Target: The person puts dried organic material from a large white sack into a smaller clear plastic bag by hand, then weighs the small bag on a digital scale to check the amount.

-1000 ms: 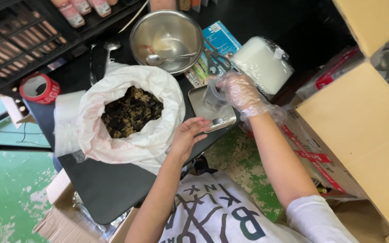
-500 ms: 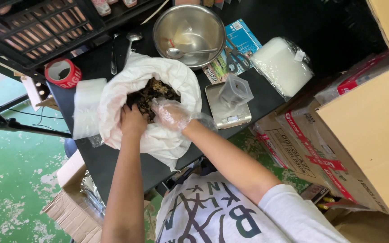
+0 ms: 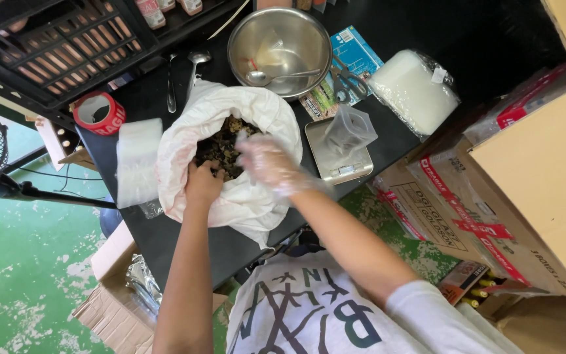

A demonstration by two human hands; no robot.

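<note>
A white cloth sack [image 3: 257, 196] full of dark dried pieces [image 3: 221, 147] lies open on the black table [image 3: 185, 242]. My bare left hand [image 3: 202, 183] grips the sack's near rim at the opening. My right hand [image 3: 266, 164], in a clear plastic glove, hovers over the opening, blurred by motion; whether it holds any pieces I cannot tell. To the right, a small clear plastic bag [image 3: 350, 128] stands open on a small silver scale [image 3: 339, 167].
A steel bowl [image 3: 280, 39] with a spoon sits behind the sack. Scissors [image 3: 348, 75], a white packet [image 3: 414, 88], a red tape roll [image 3: 99, 111] and a stack of clear bags [image 3: 137, 160] lie around. Cardboard boxes [image 3: 525, 177] stand to the right; a black crate [image 3: 40, 46] sits at the back left.
My gloved right hand came from the scale to the sack's mouth. My left hand shifted from the sack's side to its near rim.
</note>
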